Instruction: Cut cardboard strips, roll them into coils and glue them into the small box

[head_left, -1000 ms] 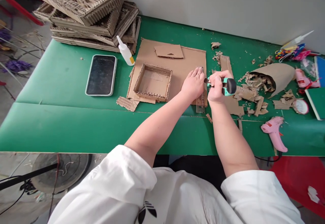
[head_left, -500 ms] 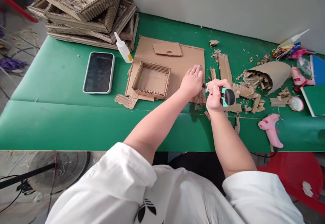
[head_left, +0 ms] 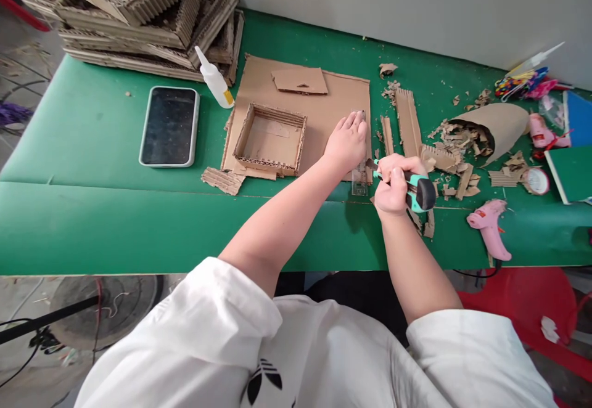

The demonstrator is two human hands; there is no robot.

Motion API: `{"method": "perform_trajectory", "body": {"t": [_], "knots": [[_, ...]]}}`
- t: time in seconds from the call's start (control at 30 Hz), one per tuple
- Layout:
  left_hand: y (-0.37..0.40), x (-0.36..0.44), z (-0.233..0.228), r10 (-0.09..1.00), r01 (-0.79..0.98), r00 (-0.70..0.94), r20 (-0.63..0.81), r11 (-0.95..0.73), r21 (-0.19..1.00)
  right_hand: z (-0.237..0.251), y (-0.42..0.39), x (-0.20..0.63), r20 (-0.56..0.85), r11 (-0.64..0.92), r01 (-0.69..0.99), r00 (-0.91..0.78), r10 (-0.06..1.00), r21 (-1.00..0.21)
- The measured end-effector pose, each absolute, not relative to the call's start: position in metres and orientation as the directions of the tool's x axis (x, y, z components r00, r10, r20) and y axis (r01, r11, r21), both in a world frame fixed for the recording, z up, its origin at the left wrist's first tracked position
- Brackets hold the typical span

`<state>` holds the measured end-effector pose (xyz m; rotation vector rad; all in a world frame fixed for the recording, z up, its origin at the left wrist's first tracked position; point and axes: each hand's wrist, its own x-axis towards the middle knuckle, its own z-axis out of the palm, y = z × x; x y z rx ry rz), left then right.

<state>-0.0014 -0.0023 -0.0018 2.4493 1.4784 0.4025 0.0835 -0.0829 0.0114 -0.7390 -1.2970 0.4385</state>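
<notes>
My left hand [head_left: 346,143] presses flat on a clear ruler [head_left: 360,181] that lies along the right edge of a brown cardboard sheet [head_left: 319,103] on the green table [head_left: 106,149]. My right hand [head_left: 393,183] grips a teal and black utility knife [head_left: 409,183], its blade tip touching the ruler's right side near the sheet's near corner. Freshly cut cardboard strips [head_left: 408,121] lie just right of the sheet. An open square cardboard frame [head_left: 270,140] sits on the sheet to the left of my left hand.
A phone [head_left: 169,126] and a glue bottle [head_left: 214,79] lie left of the sheet, below a stack of cardboard trays [head_left: 139,13]. To the right are a cardboard cone of scraps [head_left: 490,127], a pink glue gun [head_left: 489,228], a tape roll [head_left: 536,181] and coloured supplies [head_left: 527,84].
My right hand has drawn the knife toward me along the ruler, from mid-edge to the sheet's near corner. My left hand stays pressed on the ruler.
</notes>
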Motion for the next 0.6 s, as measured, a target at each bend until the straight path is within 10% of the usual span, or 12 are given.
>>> {"method": "perform_trajectory", "body": {"t": [0.6], "knots": [[-0.001, -0.001, -0.003, 0.897, 0.807, 0.429, 0.106, -0.433, 0.402, 0.014, -0.104, 0.083, 0.673, 0.684, 0.081, 0.297, 0.678, -0.725]]}}
